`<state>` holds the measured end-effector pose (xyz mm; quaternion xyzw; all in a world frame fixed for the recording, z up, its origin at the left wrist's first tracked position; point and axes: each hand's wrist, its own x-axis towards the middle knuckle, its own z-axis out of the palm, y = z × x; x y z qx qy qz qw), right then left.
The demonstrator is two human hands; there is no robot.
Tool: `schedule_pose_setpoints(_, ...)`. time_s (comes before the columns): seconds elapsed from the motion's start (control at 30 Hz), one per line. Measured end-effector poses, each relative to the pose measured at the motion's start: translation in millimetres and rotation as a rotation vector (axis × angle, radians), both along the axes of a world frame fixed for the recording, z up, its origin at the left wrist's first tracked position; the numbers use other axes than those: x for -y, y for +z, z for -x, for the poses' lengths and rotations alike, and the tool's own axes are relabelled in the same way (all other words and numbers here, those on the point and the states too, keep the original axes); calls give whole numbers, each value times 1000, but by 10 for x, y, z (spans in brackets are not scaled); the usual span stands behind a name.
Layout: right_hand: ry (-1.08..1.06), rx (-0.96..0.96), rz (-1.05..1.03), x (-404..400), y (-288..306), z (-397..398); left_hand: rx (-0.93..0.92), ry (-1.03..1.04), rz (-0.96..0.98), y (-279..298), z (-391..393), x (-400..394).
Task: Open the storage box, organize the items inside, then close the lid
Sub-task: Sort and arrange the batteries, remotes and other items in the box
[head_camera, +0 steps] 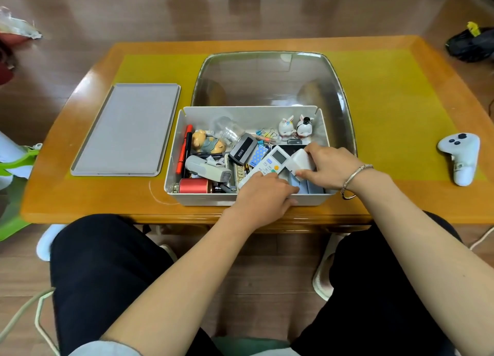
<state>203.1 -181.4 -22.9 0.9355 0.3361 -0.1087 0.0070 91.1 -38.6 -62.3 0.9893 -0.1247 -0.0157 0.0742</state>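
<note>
The white storage box (187,199) stands open at the table's front middle, crowded with small items. Its grey lid (128,128) lies flat on the table to the left. My right hand (331,165) grips a white block-shaped item (300,160) at the box's right side. My left hand (264,198) reaches over the front wall and holds the near end of a white remote control (275,160). Inside also lie a red cylinder (195,185), a bear figurine (207,143), two rabbit figurines (295,127), a red pen (183,149) and a dark "BENTE" case (242,149).
A clear domed cover (267,74) stands right behind the box. A white game controller (461,156) lies at the table's right edge. A black bag (470,44) sits on the floor at far right, and a green and white object (13,163) at far left.
</note>
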Motion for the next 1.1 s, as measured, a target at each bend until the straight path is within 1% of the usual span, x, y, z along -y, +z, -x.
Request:
schedule_pose_setpoints(0.13,-30,-76,5,-38,32,-31,-1,0,-13,-5,6,-3)
schedule_pose_setpoints(0.23,-41,-157,-50,-23,77,-14,4,1,15,-6,7,-7)
schedule_pose_setpoints(0.33,-23,-144,-80,34,167,14,5,14,36,-9,20,-3)
schedule_pose_setpoints(0.43,15,-130,-5,66,265,34,12,26,30,-20,25,-5)
schedule_pose_setpoints(0.57,66,-199,149,57,302,86,22,39,24,-26,24,9)
schedule_pose_setpoints(0.63,89,-232,199,50,315,100,49,54,55,-37,39,13)
schedule_pose_setpoints(0.73,79,-238,153,45,311,109,99,80,118,-44,58,8)
schedule_pose_setpoints(0.83,65,-222,104,58,265,127,118,61,154,-20,76,14)
schedule_pose_setpoints(1.1,37,-194,71,73,215,135,49,-37,133,57,85,-12)
